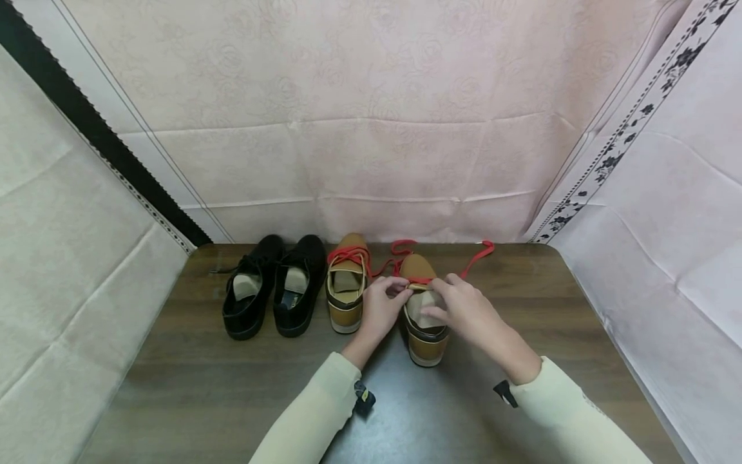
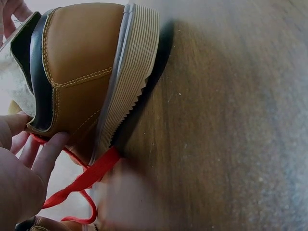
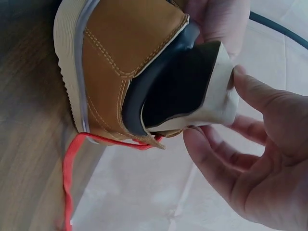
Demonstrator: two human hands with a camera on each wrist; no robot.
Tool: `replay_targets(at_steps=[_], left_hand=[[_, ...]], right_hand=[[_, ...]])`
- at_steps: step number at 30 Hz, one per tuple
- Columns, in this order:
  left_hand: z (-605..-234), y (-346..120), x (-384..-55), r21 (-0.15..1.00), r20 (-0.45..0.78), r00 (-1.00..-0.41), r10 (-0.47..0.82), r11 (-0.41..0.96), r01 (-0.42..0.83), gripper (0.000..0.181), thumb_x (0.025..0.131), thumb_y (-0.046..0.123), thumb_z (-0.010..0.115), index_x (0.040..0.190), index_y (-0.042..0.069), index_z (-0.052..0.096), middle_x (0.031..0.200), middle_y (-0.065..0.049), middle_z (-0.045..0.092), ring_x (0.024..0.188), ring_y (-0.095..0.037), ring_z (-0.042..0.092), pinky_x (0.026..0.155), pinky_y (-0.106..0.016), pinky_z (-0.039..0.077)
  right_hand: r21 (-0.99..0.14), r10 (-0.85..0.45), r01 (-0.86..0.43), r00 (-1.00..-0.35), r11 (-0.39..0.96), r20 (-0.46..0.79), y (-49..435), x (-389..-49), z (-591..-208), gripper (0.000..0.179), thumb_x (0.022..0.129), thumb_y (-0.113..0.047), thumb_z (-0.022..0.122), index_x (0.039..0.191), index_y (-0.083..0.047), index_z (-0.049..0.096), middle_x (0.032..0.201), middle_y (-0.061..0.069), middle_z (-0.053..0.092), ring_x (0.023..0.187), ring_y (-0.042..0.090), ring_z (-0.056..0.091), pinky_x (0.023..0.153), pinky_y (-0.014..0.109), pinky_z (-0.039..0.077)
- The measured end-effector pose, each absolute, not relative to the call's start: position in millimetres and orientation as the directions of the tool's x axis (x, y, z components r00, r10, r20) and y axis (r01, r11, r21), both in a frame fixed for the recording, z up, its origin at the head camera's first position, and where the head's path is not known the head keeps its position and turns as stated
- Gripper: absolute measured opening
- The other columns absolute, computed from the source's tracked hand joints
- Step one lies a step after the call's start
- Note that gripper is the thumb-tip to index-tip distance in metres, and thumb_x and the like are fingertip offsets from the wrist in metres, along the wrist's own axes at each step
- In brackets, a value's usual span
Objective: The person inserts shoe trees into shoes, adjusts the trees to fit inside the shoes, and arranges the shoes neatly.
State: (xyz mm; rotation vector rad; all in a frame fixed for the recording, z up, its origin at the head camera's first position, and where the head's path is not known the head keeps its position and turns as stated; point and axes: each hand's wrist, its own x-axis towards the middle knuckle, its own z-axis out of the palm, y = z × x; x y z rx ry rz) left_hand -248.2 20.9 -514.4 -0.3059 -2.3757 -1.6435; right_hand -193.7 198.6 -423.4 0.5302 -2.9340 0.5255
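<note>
A tan leather shoe [image 1: 426, 348] with a dark collar stands heel-first toward me, between both hands. My left hand [image 1: 379, 309] is at its left side; in the left wrist view its thumb and fingers pinch the shoe's upper edge near the lacing. My right hand [image 1: 466, 312] is at the opening; in the right wrist view thumb and fingers hold the pale tongue [image 3: 224, 91] between them. A red shoelace [image 2: 89, 175] hangs out of the shoe's front on both sides, its ends loose. The toe is partly hidden behind my fingers.
Left of this shoe stands a second tan shoe [image 1: 346, 319] with red laces across its front. Two black shoes [image 1: 243, 327] stand farther left. All rest on a brown wooden table [image 1: 232, 399], with pale patterned cloth [image 1: 371, 161] behind and at both sides.
</note>
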Motion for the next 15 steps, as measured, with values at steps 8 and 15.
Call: replay_targets(at_steps=[8,15], left_hand=[[-512.8,21.0,-248.1,0.895,0.302,-0.952,0.038,0.333,0.297,0.013,0.087,0.011,0.084,0.098,0.007,0.080,0.091,-0.006,0.074,0.082,-0.017,0.072,0.072,-0.019,0.057],[-512.9,20.9,-247.9,0.891,0.307,-0.951,0.038,0.340,0.301,0.012,0.087,0.012,0.084,0.098,0.008,0.080,0.091,-0.005,0.074,0.081,-0.015,0.071,0.071,-0.018,0.056]], right_hand=[[-0.420,-0.398,-0.437,-0.899,0.795,0.182,208.9,-202.3,-423.2,0.029,0.087,-0.020,0.083,0.112,-0.010,0.073,0.091,0.001,0.064,0.081,0.014,0.059,0.072,0.033,0.053],[-0.444,-0.382,-0.420,-0.907,0.792,0.178,209.0,-205.7,-426.9,0.027,0.089,-0.020,0.081,0.113,-0.012,0.073,0.093,0.002,0.066,0.084,0.016,0.065,0.071,0.033,0.056]])
